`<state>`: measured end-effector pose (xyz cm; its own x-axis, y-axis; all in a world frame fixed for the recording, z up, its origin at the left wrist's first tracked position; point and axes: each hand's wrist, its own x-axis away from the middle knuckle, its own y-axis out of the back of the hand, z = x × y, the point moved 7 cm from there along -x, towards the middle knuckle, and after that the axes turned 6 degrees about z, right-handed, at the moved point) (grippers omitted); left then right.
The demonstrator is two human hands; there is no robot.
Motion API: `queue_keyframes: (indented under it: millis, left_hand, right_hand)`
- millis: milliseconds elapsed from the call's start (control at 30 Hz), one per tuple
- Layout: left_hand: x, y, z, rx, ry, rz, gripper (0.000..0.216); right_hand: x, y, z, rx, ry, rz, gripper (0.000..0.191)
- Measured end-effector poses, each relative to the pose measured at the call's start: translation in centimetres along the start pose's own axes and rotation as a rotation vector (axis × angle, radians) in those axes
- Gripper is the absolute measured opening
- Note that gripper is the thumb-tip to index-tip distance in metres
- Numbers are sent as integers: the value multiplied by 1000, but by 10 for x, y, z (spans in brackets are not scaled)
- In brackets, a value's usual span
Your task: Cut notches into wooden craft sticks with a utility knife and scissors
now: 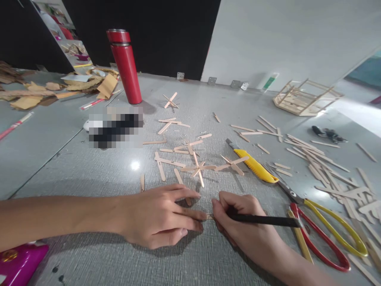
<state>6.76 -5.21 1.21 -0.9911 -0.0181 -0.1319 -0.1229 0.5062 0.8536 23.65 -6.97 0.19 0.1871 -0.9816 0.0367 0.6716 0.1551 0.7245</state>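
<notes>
My left hand [162, 216] lies palm down on the grey table, fingers stretched and spread to the right. Its fingertips rest at a short piece of wooden craft stick [210, 217], mostly covered by both hands. My right hand [248, 222] is closed around a slim black pen [264, 221], whose tip is hidden behind the fingers beside that piece. Just beyond the hands are crossed craft sticks, one a star shape [199, 168] and another a cross [233, 163]. A loose craft stick [177, 175] points toward my left hand.
Scissors [293, 194] with red and yellow handles lie right of my right hand, near a yellow utility knife [256, 166]. A craft stick pile [324, 167] spreads rightward. A red flask [126, 67], cardboard scraps [86, 85] and a wooden frame [306, 99] stand or lie farther back.
</notes>
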Motion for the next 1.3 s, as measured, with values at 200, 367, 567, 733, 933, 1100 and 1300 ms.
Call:
queue_keyframes:
  millis: [200,367,567,733,933,1100,1300]
  left_hand:
    - [0,-1,1,-18,7,24,39]
    - [0,-1,0,-13,10,22,40]
    - [0,-2,2,-2,0,10,40]
    - [0,-2,2,-1,7,23,40]
    - [0,-1,2,12,3,8,40]
    - [-1,-2,2,2,1,8,40]
    - [0,0,1,-1,-4,5,40]
  right_hand:
    - [-1,1,0,0,-1,-16,42]
    - [4,-8,-8,-270,-125,77,42]
    - [5,-14,-11,-339,-210,112,42]
    - [3,-15,-13,-344,-228,121,44]
    - [3,-13,-12,-258,-218,104,44]
    - [1,-6,-4,-108,-101,38,45]
    - [2,-7,-5,-94,-113,52,44]
